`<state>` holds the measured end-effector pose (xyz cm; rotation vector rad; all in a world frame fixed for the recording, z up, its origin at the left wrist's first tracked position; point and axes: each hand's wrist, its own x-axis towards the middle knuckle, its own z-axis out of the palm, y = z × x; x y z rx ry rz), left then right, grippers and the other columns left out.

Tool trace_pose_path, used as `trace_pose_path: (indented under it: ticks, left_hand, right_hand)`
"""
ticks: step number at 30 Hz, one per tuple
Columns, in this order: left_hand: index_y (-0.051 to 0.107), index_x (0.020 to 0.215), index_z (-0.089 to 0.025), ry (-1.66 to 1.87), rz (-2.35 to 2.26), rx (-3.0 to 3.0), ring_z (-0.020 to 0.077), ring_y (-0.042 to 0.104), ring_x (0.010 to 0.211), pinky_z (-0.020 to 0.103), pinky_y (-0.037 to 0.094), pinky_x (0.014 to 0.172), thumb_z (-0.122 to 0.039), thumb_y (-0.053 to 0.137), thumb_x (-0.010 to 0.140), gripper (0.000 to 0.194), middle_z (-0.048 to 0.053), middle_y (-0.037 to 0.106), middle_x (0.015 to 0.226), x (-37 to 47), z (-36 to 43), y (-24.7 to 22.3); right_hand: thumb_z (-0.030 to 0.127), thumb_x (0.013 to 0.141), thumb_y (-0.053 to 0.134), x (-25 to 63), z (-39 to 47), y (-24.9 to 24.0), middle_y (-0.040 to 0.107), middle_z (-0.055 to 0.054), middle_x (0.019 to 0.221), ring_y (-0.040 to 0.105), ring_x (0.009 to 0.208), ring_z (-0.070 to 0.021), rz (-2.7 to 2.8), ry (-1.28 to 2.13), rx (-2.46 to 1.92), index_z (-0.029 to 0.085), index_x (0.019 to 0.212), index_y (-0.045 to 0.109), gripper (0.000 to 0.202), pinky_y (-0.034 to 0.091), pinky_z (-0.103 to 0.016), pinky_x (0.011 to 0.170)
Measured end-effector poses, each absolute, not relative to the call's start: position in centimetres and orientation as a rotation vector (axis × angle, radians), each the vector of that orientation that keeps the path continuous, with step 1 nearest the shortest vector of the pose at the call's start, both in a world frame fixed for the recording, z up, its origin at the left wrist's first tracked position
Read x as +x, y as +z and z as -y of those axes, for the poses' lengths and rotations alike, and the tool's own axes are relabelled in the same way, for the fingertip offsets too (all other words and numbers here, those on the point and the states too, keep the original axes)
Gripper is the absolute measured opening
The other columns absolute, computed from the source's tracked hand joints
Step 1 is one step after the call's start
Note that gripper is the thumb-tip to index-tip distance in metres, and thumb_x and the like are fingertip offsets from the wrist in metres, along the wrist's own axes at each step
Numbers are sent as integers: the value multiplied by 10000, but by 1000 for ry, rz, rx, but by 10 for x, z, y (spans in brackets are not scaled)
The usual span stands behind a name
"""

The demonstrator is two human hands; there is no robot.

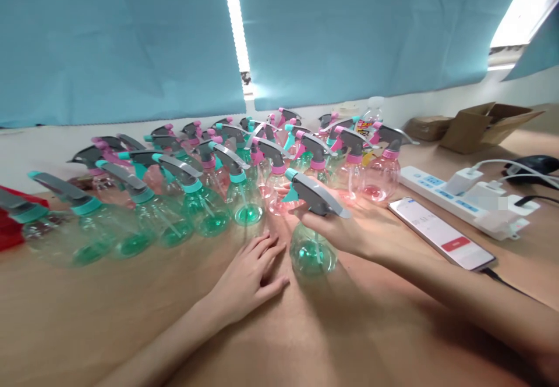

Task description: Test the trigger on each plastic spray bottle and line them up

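My right hand (338,227) is wrapped round the neck of a green spray bottle (312,253) with a grey and teal trigger head, upright at the table's middle. Left of it, my left hand (253,276) rests on the table, palm down, fingers spread, holding nothing. Just beyond my left hand stands another green spray bottle (247,201). Several more green bottles line up to the left, and pink spray bottles (379,174) with grey and pink heads stand behind.
On the right of the wooden table (279,352) lie a lit phone (441,233) and a white power strip (463,201) with plugs and cables. Farther back are an open cardboard box (476,128) and a clear bottle (371,113). Something red (13,218) is at far left.
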<state>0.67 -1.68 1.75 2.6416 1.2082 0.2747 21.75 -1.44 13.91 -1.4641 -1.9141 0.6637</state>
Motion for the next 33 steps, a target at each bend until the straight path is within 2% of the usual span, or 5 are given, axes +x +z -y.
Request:
trace_pose_path:
  ticks: [8,13,17,23,33]
  left_hand:
    - [214,1472,-239,538,-1174,2457,322,419,1300,488,359,1063,-370,625,876,735,120,426,1439,16,31,15]
    - [110,1495,-280,698,-1115,2308,342,408,1315,508,371,1054,-345,664,850,853,122,360,1487,15,39,12]
    - [149,1492,-279,773,-1117,2191,362,363,1344,542,337,1072,-400,685,832,858,129,335,1507,6,48,15]
    - [160,1493,-305,905,-1080,2159,352,309,1375,551,279,1106,-401,693,825,859,95,328,1516,-25,72,22]
    - [239,1433,-391,1117,-1374,2103,358,415,1300,526,389,1048,-385,715,793,798,24,436,1436,-86,114,35]
  right_hand:
    - [25,655,519,213,20,139,381,76,503,414,473,-114,1849,770,-1262,228,702,447,221,369,-247,500]
    - [77,676,504,197,2,86,472,53,665,464,587,-118,1710,756,-907,205,958,534,312,411,-260,593]
    - [121,703,527,177,1,66,519,45,709,488,630,-129,1733,730,-875,228,1041,557,356,417,-272,608]
    - [102,696,520,137,28,81,470,69,625,430,556,-100,1769,845,-835,195,945,554,268,382,-246,548]
    - [126,771,535,49,50,76,391,83,651,358,532,-78,1804,1137,-614,246,1107,545,357,351,-230,533]
